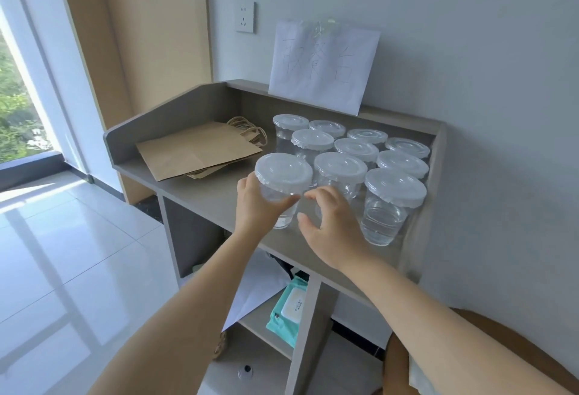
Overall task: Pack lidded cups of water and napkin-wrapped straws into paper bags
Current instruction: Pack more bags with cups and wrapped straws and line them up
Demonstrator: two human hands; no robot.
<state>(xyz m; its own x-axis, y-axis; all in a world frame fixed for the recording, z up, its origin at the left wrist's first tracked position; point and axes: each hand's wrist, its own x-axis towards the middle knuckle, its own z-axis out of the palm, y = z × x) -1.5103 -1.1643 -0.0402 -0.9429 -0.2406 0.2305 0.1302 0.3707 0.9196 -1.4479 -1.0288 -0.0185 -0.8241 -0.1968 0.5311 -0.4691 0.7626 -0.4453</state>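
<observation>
**Left hand on cup, right hand open beside it**

Left hand (pixel 257 206) grips a lidded cup (pixel 283 172) from its left side, thumb wrapped across the clear wall under the lid, other fingers hidden behind. The cup is upright with water in the bottom (can't tell if the base is on the counter (pixel 219 197) or just off it). Right hand (pixel 335 231) is just right of that cup, fingers spread and loosely curved, holding nothing. Its fingertips are close to the cup wall; contact can't be told.

Nine more lidded cups (pixel 395 186) stand in rows beyond and to the right of the right hand, close together. Flat paper bags (pixel 197 150) lie stacked beyond and left of the left hand, handles toward the cups. A handwritten sign (pixel 322 65) leans on the wall behind the cups. Below both forearms, a wipes pack (pixel 286 310) sits on a lower shelf.
</observation>
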